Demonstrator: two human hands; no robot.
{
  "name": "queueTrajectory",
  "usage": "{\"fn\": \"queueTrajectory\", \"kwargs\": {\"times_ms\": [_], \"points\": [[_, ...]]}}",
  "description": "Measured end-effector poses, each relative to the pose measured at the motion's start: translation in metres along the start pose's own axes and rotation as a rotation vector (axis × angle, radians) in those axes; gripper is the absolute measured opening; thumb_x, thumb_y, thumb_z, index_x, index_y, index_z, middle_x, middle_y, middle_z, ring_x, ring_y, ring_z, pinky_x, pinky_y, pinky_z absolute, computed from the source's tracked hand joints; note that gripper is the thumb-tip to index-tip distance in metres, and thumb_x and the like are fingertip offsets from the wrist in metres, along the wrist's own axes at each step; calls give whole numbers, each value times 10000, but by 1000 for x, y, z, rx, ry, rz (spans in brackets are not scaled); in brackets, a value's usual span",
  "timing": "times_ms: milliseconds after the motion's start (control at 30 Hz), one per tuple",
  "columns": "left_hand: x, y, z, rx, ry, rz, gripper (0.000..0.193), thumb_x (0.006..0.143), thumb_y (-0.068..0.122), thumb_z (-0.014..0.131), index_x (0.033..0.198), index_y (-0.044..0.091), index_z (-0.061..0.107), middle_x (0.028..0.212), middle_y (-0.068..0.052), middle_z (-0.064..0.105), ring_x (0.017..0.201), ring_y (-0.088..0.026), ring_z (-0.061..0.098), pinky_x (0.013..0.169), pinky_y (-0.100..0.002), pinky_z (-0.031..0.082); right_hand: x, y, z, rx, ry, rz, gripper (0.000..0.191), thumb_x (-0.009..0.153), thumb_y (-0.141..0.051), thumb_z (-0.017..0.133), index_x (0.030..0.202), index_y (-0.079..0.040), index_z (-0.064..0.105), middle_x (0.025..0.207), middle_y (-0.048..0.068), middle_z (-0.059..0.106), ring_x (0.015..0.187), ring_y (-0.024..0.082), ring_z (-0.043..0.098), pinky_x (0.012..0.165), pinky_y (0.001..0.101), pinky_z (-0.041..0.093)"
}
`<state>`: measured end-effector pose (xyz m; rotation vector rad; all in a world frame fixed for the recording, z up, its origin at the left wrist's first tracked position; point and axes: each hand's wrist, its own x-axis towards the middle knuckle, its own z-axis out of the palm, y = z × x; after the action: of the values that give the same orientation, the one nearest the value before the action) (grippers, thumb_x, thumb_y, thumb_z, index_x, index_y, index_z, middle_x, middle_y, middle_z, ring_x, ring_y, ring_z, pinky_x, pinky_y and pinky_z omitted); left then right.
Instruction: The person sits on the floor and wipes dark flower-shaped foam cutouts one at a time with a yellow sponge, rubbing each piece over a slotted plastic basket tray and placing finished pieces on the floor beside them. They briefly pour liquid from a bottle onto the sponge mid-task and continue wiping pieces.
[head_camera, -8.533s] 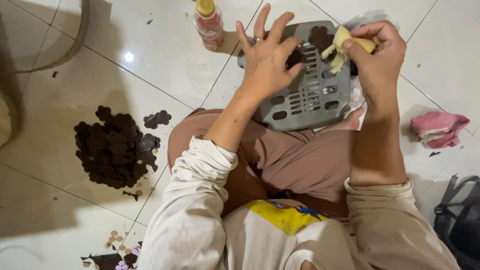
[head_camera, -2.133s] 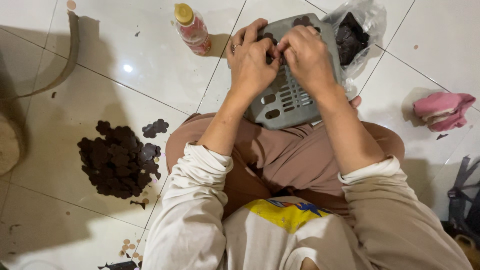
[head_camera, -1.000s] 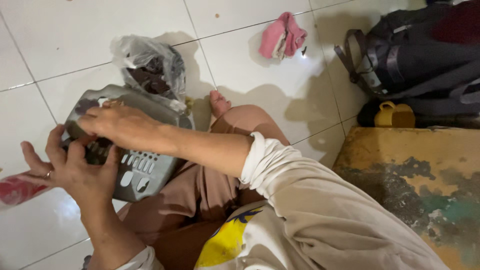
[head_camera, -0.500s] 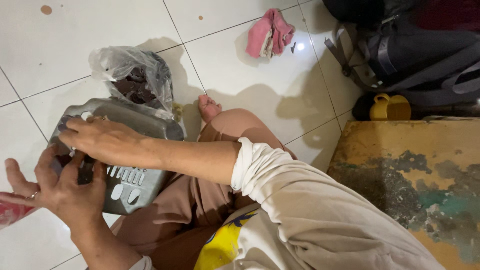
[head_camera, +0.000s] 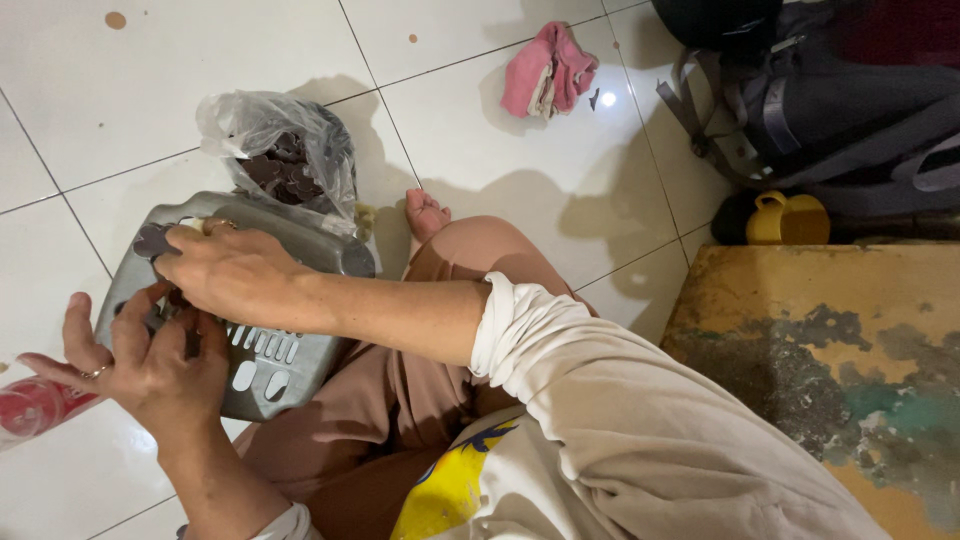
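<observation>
while both hands work over the lap, the scene left to right: red plastic bottle (head_camera: 35, 408) lies at the far left edge on the white tiled floor (head_camera: 150, 90), just beside the left hand (head_camera: 150, 365). left hand: fingers spread and curled up against the near edge of the grey perforated plastic tray (head_camera: 262, 365), ring on one finger, propping rather than gripping. right hand (head_camera: 228, 278) lies across the tray's top, fingers together and bent, seemingly pinching a small dark flat piece (head_camera: 152, 240) near the tray's left corner; can't tell the exact contact. tray sits tilted on the knee in tan trousers. clear plastic bag of dark brown pieces (head_camera: 285, 160) touches the tray's far rim. further right: pink cloth (head_camera: 548, 72), grey backpack (head_camera: 830, 100), yellow cup (head_camera: 788, 218), worn yellow-green surface (head_camera: 840, 360).

risks, as i judge them: tray is tilted and only propped, so it could slide off the knee; loose pieces would scatter on the tiles. open bag could tip if the rim nudges it. bottle could roll if the left wrist bumps it.
</observation>
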<state>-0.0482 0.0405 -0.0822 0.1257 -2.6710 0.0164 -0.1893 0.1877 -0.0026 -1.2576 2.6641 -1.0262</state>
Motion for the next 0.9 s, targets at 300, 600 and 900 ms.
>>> {"fn": "queueTrajectory", "kwargs": {"times_ms": [300, 600, 900], "points": [[12, 2, -20, -565, 156, -279, 117, 936, 45, 790, 867, 101, 713, 1345, -33, 702, 1514, -395, 333, 1297, -506, 273, 18, 14, 11, 255, -66, -80, 161, 930, -251, 694, 966, -95, 710, 1055, 95, 675, 975, 285, 702, 856, 404, 568], [11, -5, -31, -529, 91, -455, 63, 868, 198, 802, 851, 155, 759, 1289, -8, 661, 1423, -384, 358, 1203, -624, 154, 17, 17, -7, 416, -24, -97, 147, 984, -168, 777, 1074, -55, 747, 1047, 89, 697, 988, 238, 699, 892, 371, 549], [8, -18, -29, -519, 45, -562, 124, 815, 193, 847, 785, 144, 737, 1306, 23, 593, 1445, -387, 318, 1117, -800, 45, 0, -23, 49, 211, -105, -207, 153, 1005, -131, 767, 1090, -13, 722, 1076, 130, 616, 992, 335, 648, 863, 438, 535]]}}
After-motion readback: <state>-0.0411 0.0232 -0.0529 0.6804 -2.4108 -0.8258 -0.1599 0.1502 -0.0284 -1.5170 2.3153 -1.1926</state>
